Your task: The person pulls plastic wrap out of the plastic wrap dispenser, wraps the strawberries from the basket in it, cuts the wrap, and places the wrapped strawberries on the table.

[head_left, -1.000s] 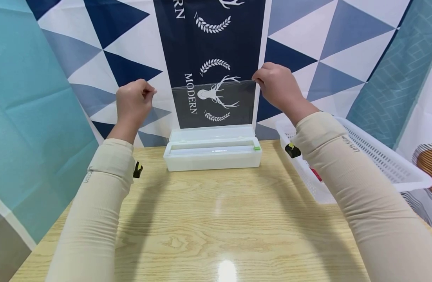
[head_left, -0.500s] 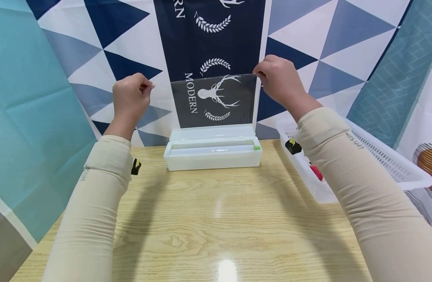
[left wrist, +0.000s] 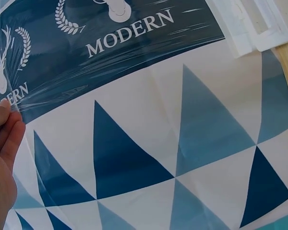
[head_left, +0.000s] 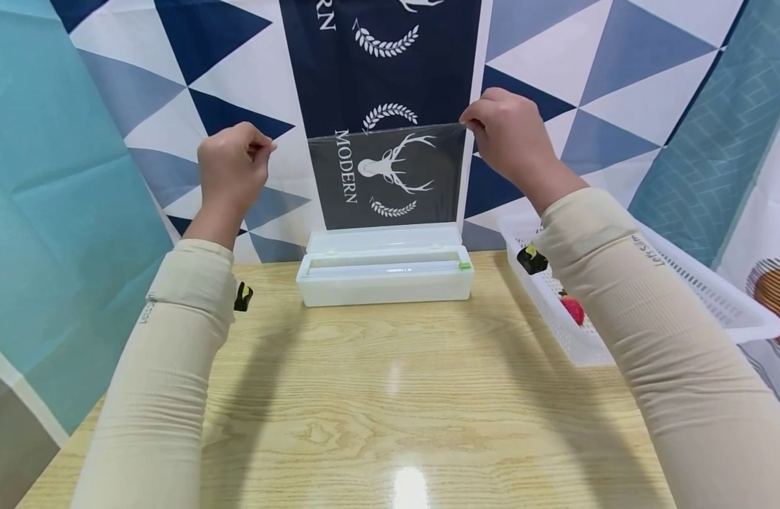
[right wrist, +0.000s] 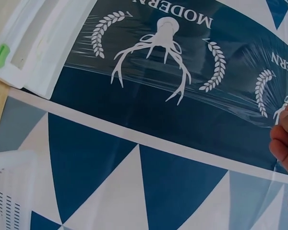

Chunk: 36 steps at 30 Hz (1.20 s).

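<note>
A clear plastic film (head_left: 390, 177) stretches up from a white box (head_left: 385, 288) whose lid stands raised at the back. My left hand (head_left: 233, 170) pinches the film's upper left corner between thumb and fingers, and my right hand (head_left: 512, 138) pinches the upper right corner. In the left wrist view, creases in the film (left wrist: 120, 62) run toward my left hand (left wrist: 5, 153). The right wrist view has the film (right wrist: 216, 91) gathered at the fingertips of my right hand (right wrist: 285, 148). A green clip (head_left: 464, 266) sits at the box's right end.
A white perforated basket (head_left: 740, 318) stands on the right of the wooden table (head_left: 364, 396), partly behind my right forearm. Inside it lies a red object (head_left: 573, 309). Patterned cloth (head_left: 237, 63) hangs behind the box, and teal cloth (head_left: 65, 177) hangs at the left.
Both hands have risen and moved slightly apart, and the film between them and the box has grown taller. More of the red object in the basket shows.
</note>
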{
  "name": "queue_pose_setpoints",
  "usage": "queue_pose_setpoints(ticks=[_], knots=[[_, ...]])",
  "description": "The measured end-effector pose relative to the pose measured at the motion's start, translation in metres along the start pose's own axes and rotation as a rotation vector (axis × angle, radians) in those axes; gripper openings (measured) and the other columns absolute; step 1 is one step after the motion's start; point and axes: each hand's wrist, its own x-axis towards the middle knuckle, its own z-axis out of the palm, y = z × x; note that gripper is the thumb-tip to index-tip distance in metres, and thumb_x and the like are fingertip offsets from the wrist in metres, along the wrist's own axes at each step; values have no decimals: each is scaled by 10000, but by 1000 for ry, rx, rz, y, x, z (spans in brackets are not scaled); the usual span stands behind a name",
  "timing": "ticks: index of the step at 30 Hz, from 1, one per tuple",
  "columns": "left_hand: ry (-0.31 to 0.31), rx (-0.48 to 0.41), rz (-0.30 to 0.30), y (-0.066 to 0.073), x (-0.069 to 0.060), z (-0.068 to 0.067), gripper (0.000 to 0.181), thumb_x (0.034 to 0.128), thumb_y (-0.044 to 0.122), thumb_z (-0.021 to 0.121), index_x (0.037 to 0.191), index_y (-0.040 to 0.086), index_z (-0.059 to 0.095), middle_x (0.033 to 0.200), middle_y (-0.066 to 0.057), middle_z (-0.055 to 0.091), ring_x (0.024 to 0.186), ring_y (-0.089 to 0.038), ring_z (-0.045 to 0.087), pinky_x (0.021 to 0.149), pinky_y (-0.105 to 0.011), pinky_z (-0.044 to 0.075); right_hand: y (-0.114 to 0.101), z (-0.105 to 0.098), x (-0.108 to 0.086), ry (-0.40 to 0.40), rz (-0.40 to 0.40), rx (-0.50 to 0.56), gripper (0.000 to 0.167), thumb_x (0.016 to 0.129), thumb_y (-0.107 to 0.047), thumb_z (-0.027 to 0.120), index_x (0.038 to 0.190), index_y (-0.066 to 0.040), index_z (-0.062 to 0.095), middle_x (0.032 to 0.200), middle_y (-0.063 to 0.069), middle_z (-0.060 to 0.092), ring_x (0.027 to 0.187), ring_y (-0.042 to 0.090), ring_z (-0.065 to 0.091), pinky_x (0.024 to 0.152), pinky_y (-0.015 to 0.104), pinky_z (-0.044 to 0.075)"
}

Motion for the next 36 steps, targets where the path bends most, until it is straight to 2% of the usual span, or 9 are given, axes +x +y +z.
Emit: queue_pose_setpoints(ticks=[13,19,23,26,30,33,36], knots=[[5,1,-8,4,2,-10,187,960,133,611,951,-34,695,924,-171,710,903,-294,671,816,-361,544,0,-7,2,50,-40,24,205,961,19,521,1023,70,709,937,217,645,893,341,609,841,441,528],[17,-51,-25,3,-5,-18,198,953,146,624,951,-38,698,940,-163,715,897,-275,681,811,-358,549,-2,-15,-4,64,-68,62,207,967,4,526,1033,45,718,932,196,652,856,316,601,801,425,530],[-14,-79,-14,2,-11,-29,174,936,128,648,949,-36,705,960,-150,720,882,-258,690,808,-352,551,-7,-21,-12,71,-77,72,184,960,-15,567,1064,35,709,961,191,663,865,303,604,802,422,534],[-40,-100,10,1,-14,-38,167,920,132,672,934,-27,720,945,-136,726,849,-248,693,784,-230,525,-11,-27,-22,86,-83,92,173,945,-22,599,1067,31,709,973,182,674,862,287,613,797,418,540],[-73,-146,48,1,-20,-49,141,898,105,697,883,-31,729,907,-132,730,793,-235,692,712,-58,424,-15,-35,-35,106,-116,135,164,917,-6,635,1056,25,715,976,163,689,851,261,628,794,382,541],[-109,-173,51,1,-26,-58,117,880,82,713,862,-33,729,893,-126,730,750,-3,642,692,-32,407,-18,-40,-47,113,-151,163,164,897,20,652,1050,24,712,974,154,696,843,252,632,773,351,524],[-157,-189,35,2,-33,-66,98,866,76,728,868,-22,735,882,-112,729,715,173,521,696,-32,417,-20,-44,-59,124,-209,177,164,874,50,666,1030,26,711,948,152,700,820,249,635,731,351,505]])
